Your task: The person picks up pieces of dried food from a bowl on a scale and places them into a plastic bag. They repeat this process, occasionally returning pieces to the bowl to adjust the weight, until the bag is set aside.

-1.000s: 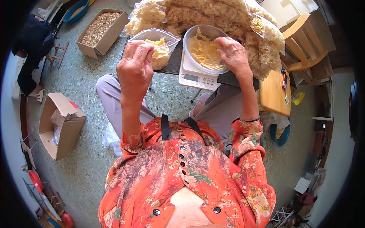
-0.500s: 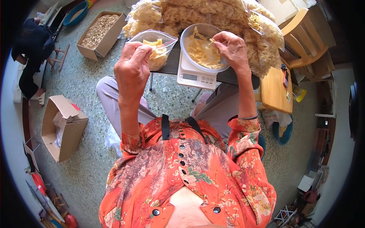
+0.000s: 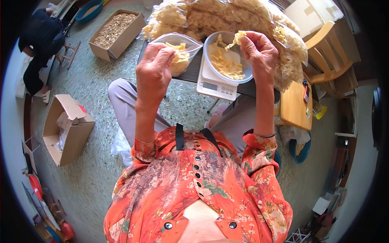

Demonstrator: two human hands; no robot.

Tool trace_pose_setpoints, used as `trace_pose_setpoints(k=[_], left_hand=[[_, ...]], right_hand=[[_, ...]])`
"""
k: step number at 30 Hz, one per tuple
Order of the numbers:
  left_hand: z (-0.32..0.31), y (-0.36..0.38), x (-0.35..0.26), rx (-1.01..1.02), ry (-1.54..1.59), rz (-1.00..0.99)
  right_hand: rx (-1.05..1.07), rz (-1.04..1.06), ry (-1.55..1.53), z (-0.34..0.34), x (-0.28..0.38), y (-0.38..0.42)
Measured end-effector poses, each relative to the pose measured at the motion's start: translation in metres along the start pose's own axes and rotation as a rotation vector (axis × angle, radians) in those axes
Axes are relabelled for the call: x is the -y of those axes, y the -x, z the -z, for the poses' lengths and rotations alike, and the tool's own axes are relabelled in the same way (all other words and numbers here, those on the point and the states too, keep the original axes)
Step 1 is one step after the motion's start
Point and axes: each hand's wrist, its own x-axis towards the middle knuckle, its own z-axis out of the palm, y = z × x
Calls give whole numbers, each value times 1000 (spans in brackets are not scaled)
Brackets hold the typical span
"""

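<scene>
My left hand is closed on the near left edge of a clear zip bag, which stands open with pale yellow dried pieces inside. Pinched between the thumb and fingers of my right hand is a crinkled yellow dried strip, held above the right part of a white plastic bowl. More of these yellow strips lie in the bowl. Under it is a white kitchen scale; its display is too small to read.
Filled clear bags are heaped at the table's back. A wooden chair stands right. Cardboard boxes sit on the floor at left. Another person sits far left. A teal basin is low right.
My right hand has risen out of the bowl with a yellow strip in its fingers. My left hand still holds the bag. The whole view has shifted slightly.
</scene>
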Motion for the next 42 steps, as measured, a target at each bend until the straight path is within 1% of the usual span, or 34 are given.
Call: trace_pose_setpoints(k=[1, 3, 5, 7, 8, 9, 11, 12, 13, 15, 16, 17, 19, 20, 22, 23, 25, 27, 29, 31, 33, 34, 35, 37, 39, 40, 42], left_hand=[[0, 0, -1, -9, -14, 2], [1, 1, -2, 10, -2, 8], [1, 2, -3, 15, -6, 9], [-1, 2, -6, 4, 62, 73], [-1, 2, -6, -3, 55, 70], [0, 2, -5, -6, 50, 70], [2, 2, -3, 6, 2, 10], [2, 2, -3, 5, 1, 12], [3, 1, -3, 10, 5, 16], [4, 2, -2, 18, 10, 27], [3, 2, -1, 14, -9, 17], [3, 2, 0, 9, -28, 8], [4, 1, -4, 8, -21, 32], [5, 1, -5, 6, -16, 53], [5, 1, -5, -1, -23, 61], [5, 1, -5, -6, -28, 66], [5, 3, -4, -4, -41, 60], [4, 2, -5, 2, -40, 42], [5, 1, -6, 2, -64, 52], [4, 0, -4, 10, -68, 50], [5, -1, -1, -24, -111, 20], [6, -1, -2, -16, -96, 41], [6, -1, -2, -8, -89, 47], [5, 2, 1, -11, -95, 71], [5, 3, 2, -2, -99, 68], [5, 2, 1, -5, -94, 69], [4, 2, 0, -7, -94, 62]], right_hand=[[14, 5, -8, -10, 8, 2], [42, 66, -195, -33, 24, 8], [113, 126, -282, -59, 30, 12], [122, 156, -177, -86, 27, 17], [132, 257, -148, -102, 23, 17], [144, 328, 186, -101, 25, 22], [213, 558, 482, -108, 15, 18], [258, 631, 589, -105, 12, 17], [260, 630, 589, -103, 13, 16], [288, 787, 788, -100, 13, 13], [319, 806, 837, -97, 19, 13], [322, 803, 838, -95, 24, 15], [404, 643, 766, -93, 35, 21], [405, 643, 766, -93, 36, 24], [486, 639, 686, -95, 34, 29], [483, 634, 686, -96, 28, 30], [621, 569, 817, -99, 19, 27], [605, 525, 876, -102, 16, 22], [704, 457, 976, -104, 19, 15], [706, 462, 1013, -99, 20, 15], [507, 655, 621, -93, 11, 16], [467, 711, 471, -86, 11, 13], [484, 625, 368, -71, 25, 13], [419, 455, 282, -40, 16, 7], [405, 336, 642, 1, 19, 0], [409, 332, 646, 20, 16, -1], [524, 235, 1051, 44, 11, -1]])
